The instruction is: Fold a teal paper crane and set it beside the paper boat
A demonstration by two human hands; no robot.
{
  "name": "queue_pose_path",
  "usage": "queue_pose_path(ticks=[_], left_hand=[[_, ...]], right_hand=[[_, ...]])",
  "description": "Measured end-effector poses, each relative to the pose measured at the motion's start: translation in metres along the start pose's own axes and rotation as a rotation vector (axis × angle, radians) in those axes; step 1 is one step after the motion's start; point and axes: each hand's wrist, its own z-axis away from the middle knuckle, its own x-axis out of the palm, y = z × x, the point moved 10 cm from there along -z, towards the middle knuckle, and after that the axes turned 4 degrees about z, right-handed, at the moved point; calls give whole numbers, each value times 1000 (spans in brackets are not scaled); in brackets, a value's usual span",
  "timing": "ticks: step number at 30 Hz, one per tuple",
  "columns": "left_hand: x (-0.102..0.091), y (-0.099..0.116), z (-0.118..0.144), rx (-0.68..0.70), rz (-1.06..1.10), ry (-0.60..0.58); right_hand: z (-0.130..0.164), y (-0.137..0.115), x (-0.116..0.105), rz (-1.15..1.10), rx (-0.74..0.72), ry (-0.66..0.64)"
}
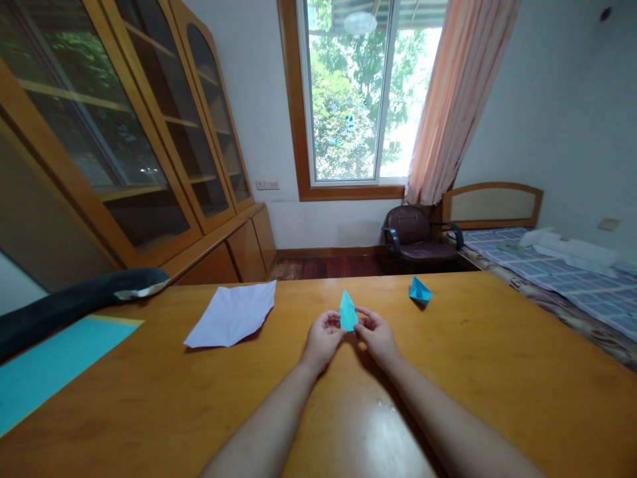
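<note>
Small turquoise folded paper piece (348,311) is pinched upright between both hands above the orange-brown wooden worktop (448,372).
Left hand (322,338) and right hand (378,335) fingers are closed on its lower edges, point up. For a clean crease, edges are best aligned first, then pressed flat on the worktop. A finished blue paper boat (421,291) and a creased white paper sheet (231,315) are seen nearby, apart.

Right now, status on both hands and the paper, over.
Left hand and right hand both pinching the folded blue paper above the table. Finished blue piece and creased white sheet lie apart, nothing obstructing.
</note>
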Motion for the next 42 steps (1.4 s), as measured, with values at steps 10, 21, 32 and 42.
queue_pose_path(ticks=[10,21,32,42], left_hand=[[0,-4,0,-11,33,-12],[-2,-6,-1,-25,27,10],[0,-7,-1,-37,38,-10],[4,-8,0,-48,-24,-58]], right_hand=[[-1,6,2,-19,0,-28],[-3,9,2,29,-43,-47],[-4,13,5,26,-60,-59],[-1,8,8,44,-77,-51]])
